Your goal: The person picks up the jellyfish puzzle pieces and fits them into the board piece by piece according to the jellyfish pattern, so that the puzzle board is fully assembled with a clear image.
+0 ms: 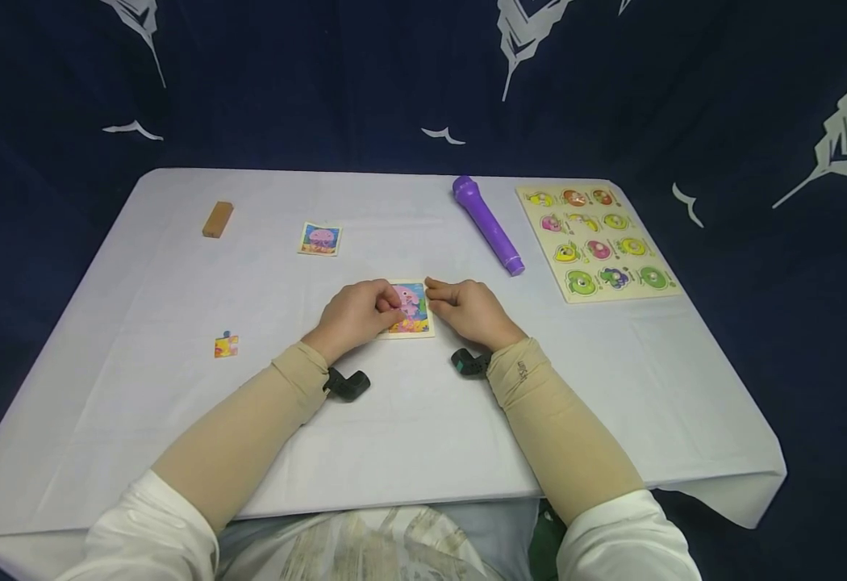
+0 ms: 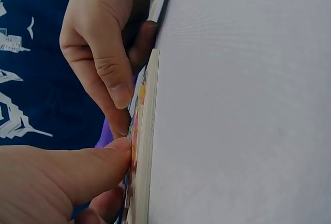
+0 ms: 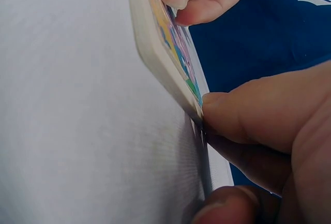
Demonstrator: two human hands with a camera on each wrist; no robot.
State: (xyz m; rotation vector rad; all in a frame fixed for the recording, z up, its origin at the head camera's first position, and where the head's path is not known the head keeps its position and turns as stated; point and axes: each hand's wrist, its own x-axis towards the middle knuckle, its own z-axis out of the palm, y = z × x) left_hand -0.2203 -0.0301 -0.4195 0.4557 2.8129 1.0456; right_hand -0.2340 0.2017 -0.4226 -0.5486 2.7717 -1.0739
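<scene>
A small jigsaw puzzle in a pale tray lies between both hands, its picture showing a pink cartoon figure. Over its left part is my left hand, the fingers bent and the thumb touching the picture side. Whether a piece sits between its fingertips is hidden. My right hand grips the tray's right edge, its thumb against the corner in the right wrist view. A loose puzzle piece, yellow and pink with a blue tab, lies left of the hands.
A second small picture puzzle lies further back, with a brown wooden block to its left. At the back right are a purple microphone-shaped stick and a fruit puzzle board. All are on the white-clothed table.
</scene>
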